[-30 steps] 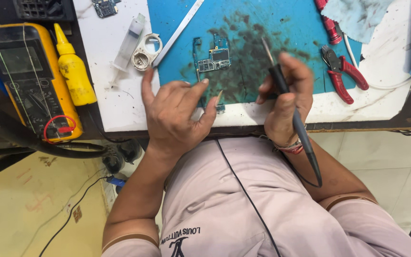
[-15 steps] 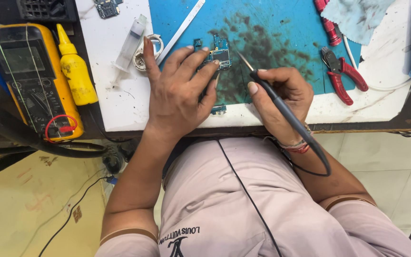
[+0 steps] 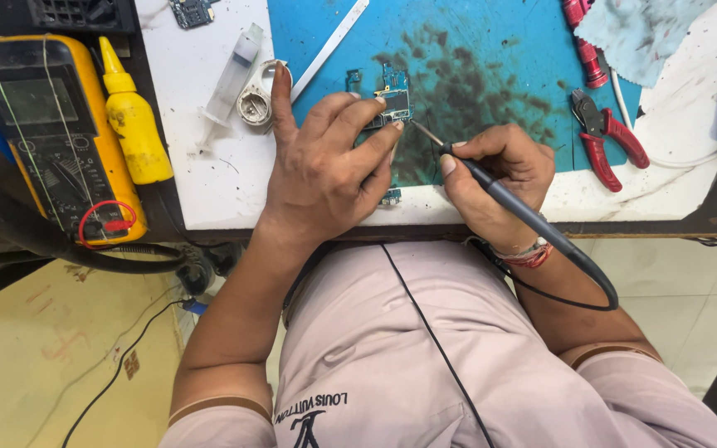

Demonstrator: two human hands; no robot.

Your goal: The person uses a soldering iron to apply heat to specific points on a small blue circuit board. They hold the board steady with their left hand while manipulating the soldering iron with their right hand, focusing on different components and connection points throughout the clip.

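A small circuit board (image 3: 393, 97) lies on the teal work mat (image 3: 491, 50). My left hand (image 3: 325, 166) rests flat on the mat's edge, its fingertips pressing on the board. In my right hand (image 3: 499, 178) is a black soldering iron (image 3: 491, 189), held like a pen, with its metal tip pointing at the board's right side. The iron's black cord loops down past my right wrist.
A yellow multimeter (image 3: 51, 133) and a yellow squeeze bottle (image 3: 133, 116) stand at the left. A syringe (image 3: 230, 75), a solder wire spool (image 3: 255, 101) and a metal ruler (image 3: 329, 46) lie near my left hand. Red pliers (image 3: 607, 137) and a cloth (image 3: 641, 33) sit at the right.
My left hand slid forward from the table edge onto the circuit board. My right hand tilted the iron from upright to slanted and brought its tip to the board.
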